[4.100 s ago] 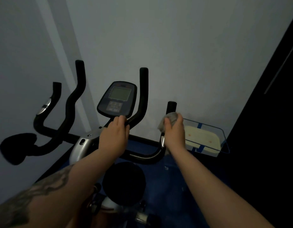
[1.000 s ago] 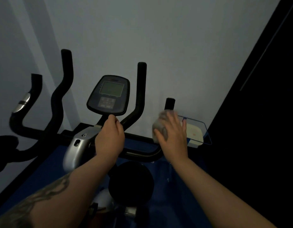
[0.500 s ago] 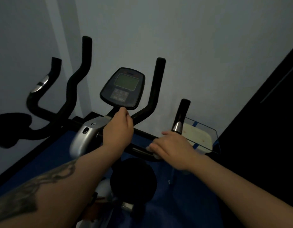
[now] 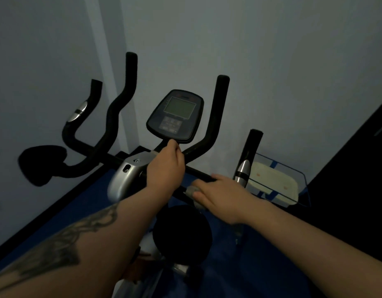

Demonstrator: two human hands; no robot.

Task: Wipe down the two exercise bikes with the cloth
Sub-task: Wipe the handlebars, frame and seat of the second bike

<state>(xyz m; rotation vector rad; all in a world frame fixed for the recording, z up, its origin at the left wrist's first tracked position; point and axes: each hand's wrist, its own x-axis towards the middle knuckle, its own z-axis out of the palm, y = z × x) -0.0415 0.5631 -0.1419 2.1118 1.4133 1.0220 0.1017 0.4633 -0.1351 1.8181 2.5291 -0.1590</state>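
Right hand (image 4: 223, 195), cloth (image 4: 191, 190) moved down onto lower handlebar (image 4: 198, 173).

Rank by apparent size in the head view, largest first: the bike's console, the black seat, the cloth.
1. black seat, though it lies nearest the camera, which inflates it
2. console
3. cloth, mostly hidden under the right hand, so its true size is unclear

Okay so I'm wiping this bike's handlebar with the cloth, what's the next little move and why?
Probably slide the right hand with the cloth inward along the handlebar toward the left hand. The cloth sits on the lower curved bar, and the bare black stretch between the hands looks unwiped.
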